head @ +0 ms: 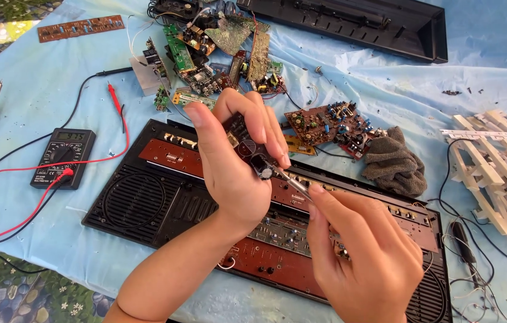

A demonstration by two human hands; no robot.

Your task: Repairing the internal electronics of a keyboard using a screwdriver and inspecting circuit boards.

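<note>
The left hand (232,170) pinches a small circuit board (246,145) upright, exposing its parts; the right hand (364,260), fingers pressed together, grips a screwdriver (292,180) against it.

Opened keyboard panel (164,203) lies at centre on the sheet (38,90). Left hand (232,173) holds a small circuit board (244,143) above the panel; right hand (364,257) at 5 o'clock of it, tool tip (289,179) touching the board. Multimeter (62,158) at 9 o'clock. Pile of boards (217,54) at 12 o'clock. Cloth (394,161) at 2 o'clock, key strips (496,173) at 3 o'clock.
</note>
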